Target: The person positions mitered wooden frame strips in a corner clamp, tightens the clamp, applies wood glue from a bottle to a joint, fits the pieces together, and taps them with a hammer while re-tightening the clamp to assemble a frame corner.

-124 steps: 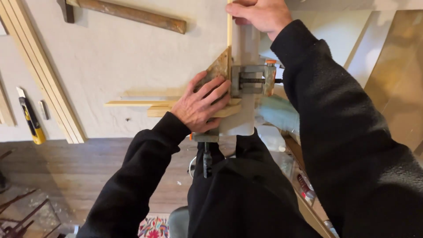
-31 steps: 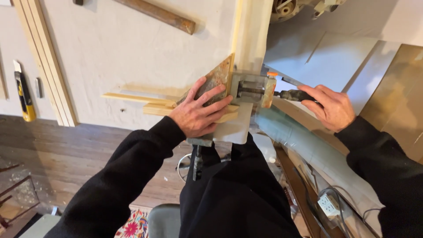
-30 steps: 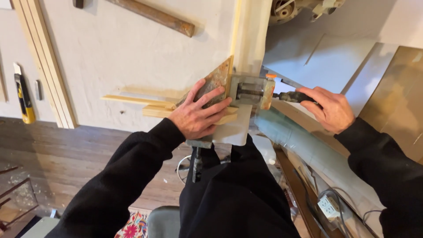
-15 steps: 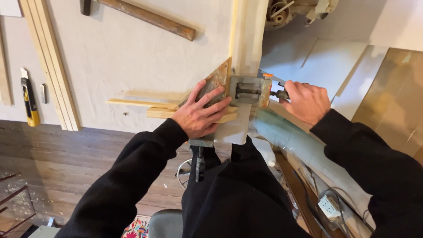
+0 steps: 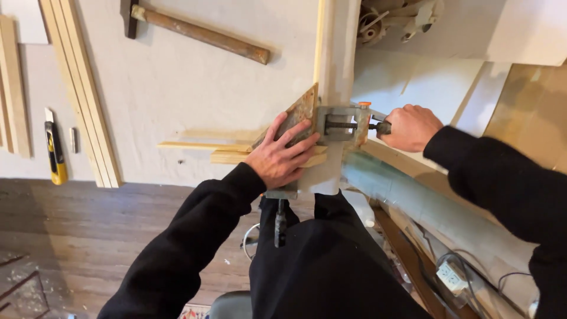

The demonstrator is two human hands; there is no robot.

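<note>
On the pale table (image 5: 195,88) a metal corner clamp (image 5: 331,127) holds an upright wooden strip (image 5: 335,53) against flat strips (image 5: 236,152). The left hand (image 5: 280,156) lies at seven o'clock of it, fingers spread flat over the triangular plate (image 5: 298,112). At three o'clock the right hand (image 5: 410,127) has its fingers closed around the clamp's screw handle (image 5: 381,126). A yellow utility knife (image 5: 55,147) lies far off at nine o'clock.

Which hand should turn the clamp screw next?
Right. The right hand already grips the clamp screw handle; the left hand lies flat on the wood strips, pinning them.
</note>
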